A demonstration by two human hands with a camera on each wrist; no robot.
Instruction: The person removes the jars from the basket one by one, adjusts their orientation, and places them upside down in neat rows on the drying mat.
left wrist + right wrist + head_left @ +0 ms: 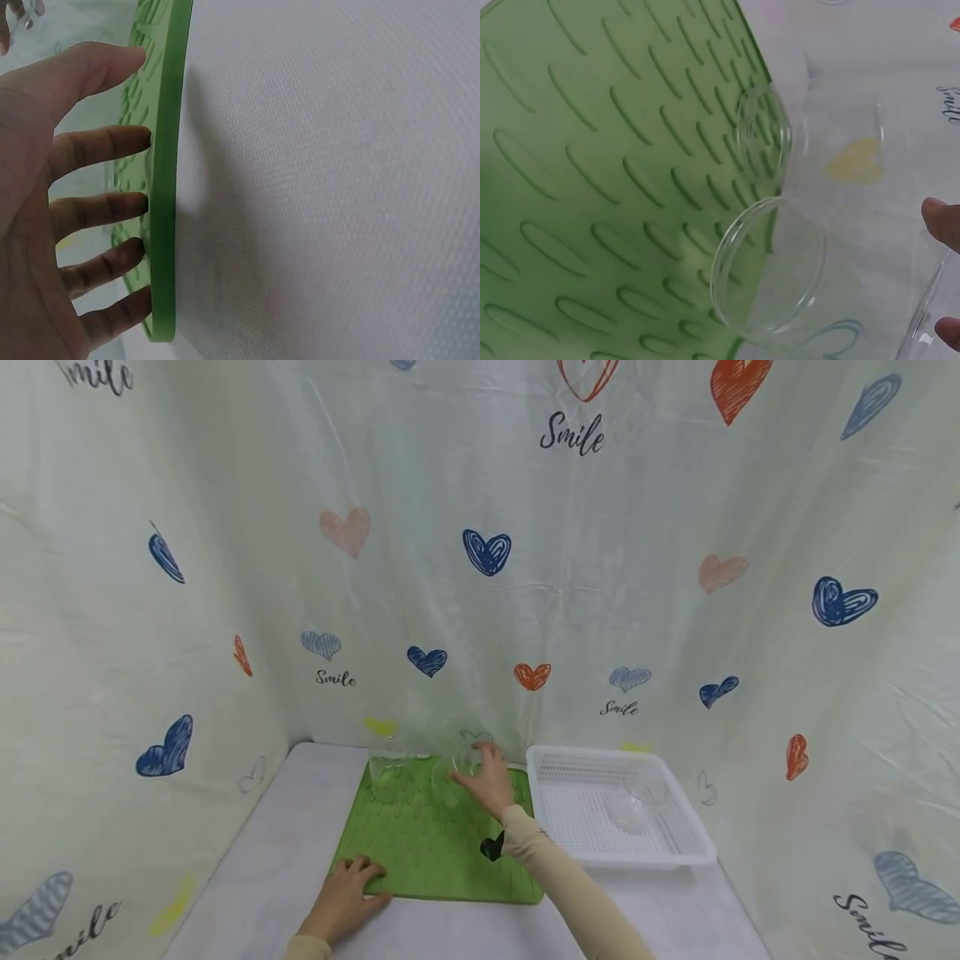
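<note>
My left hand (347,893) rests at the near left corner of a green drying mat (442,852), its fingers spread over the raised edge. In the left wrist view those fingertips (135,202) lie against the mat's rim. Over the back of the mat my right hand (489,783) grips a clear drinking glass (444,783) between thumb and fingers. The right wrist view shows this glass's round end (769,266) over the mat's far edge, with two fingertips (949,330) at the right border. Beside it, to the left, stands another clear glass (388,777).
A white plastic basket (570,857) stands to the right of the mat, with clear glassware (643,787) in its right part. Behind the white-covered table (262,860) hangs a curtain (420,585) printed with hearts.
</note>
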